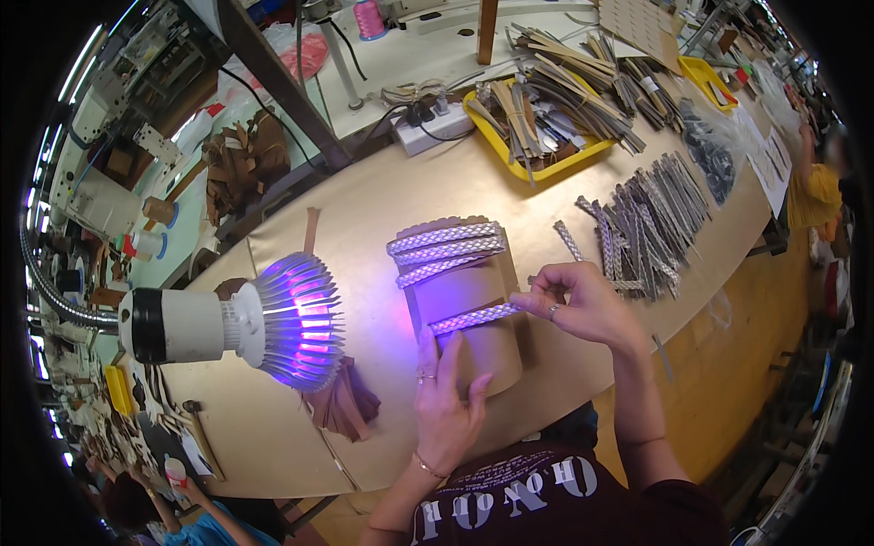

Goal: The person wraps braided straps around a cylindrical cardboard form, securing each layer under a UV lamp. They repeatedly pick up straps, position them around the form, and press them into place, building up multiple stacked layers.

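Pinching the right end of a silver braided strip (475,318) between thumb and index finger, your right hand (583,305) has it laid across the brown panel (487,359), close to the bench's (373,400) near edge. Your left hand (446,409) has two fingertips at the strip's other end, thumb spread wide. Three more braided strips (448,246) cross the panel's far end. Purple-lit lamp (296,323) is left of it, yellow tray (566,164) by the bench's far edge.

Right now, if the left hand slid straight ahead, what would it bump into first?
Probably the silvery braided strip: the left hand seems to touch it. Past that, perhaps the three strips farther up.
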The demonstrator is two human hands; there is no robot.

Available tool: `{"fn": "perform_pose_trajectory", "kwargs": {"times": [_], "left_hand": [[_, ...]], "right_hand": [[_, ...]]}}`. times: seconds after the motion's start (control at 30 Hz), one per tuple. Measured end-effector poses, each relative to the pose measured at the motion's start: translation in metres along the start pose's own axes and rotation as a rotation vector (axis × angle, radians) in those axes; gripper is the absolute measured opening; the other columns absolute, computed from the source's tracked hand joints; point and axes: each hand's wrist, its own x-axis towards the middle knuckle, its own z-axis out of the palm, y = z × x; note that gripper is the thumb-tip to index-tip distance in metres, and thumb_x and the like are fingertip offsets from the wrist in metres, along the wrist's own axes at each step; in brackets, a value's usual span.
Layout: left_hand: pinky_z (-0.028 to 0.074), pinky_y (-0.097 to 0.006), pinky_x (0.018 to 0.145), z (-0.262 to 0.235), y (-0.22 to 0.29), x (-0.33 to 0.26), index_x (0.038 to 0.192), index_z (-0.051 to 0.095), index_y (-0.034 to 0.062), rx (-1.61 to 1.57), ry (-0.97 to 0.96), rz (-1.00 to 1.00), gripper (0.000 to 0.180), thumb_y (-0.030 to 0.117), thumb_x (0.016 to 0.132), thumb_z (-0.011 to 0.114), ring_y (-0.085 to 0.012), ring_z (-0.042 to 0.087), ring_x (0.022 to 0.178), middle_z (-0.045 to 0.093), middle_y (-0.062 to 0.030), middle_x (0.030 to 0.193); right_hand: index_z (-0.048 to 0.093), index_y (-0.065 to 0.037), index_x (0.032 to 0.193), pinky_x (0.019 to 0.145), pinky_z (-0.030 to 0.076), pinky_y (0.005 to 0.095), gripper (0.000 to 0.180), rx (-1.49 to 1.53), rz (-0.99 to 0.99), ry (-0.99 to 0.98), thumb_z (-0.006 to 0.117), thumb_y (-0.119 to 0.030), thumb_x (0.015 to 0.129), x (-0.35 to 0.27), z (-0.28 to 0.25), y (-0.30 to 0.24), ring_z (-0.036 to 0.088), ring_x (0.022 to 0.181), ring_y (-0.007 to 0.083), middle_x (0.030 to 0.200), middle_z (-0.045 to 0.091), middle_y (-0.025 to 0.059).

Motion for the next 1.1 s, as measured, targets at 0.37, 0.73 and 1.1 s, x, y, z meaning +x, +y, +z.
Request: {"fn": "perform_pose_trajectory", "kwargs": {"times": [0.37,0.73,1.1], "left_hand": [[0.045,-0.047,0.101,-0.003,0.004,0.002,0.138,0.048,0.0022,0.023,-0.012,-0.007,0.059,0.018,0.086,0.071,-0.0477,0.046,0.129,0.035,-0.0325,0.147],[0.043,-0.048,0.103,-0.006,0.010,0.004,0.137,0.048,0.0009,0.045,-0.038,-0.037,0.058,0.017,0.086,0.070,-0.0478,0.046,0.129,0.041,-0.0334,0.143],[0.042,-0.046,0.103,-0.006,0.009,0.004,0.135,0.049,-0.0022,0.094,-0.018,0.002,0.051,0.016,0.090,0.062,-0.0457,0.049,0.127,0.045,-0.0318,0.141]], "right_hand": [[0.066,0.000,0.079,0.064,0.044,0.0257,0.035,0.131,-0.002,-0.035,0.072,-0.033,0.090,0.011,0.012,0.031,0.052,0.067,0.0080,0.069,0.059,0.0002],[0.064,-0.001,0.082,0.063,0.042,0.0242,0.031,0.256,-0.040,-0.036,0.070,-0.030,0.092,0.018,0.028,0.047,0.049,0.069,0.0053,0.071,0.057,-0.0024],[0.064,-0.001,0.079,0.060,0.044,0.0282,0.036,0.345,-0.106,0.009,0.071,-0.035,0.090,0.025,0.040,0.061,0.050,0.064,0.0093,0.067,0.060,0.0030]]}}
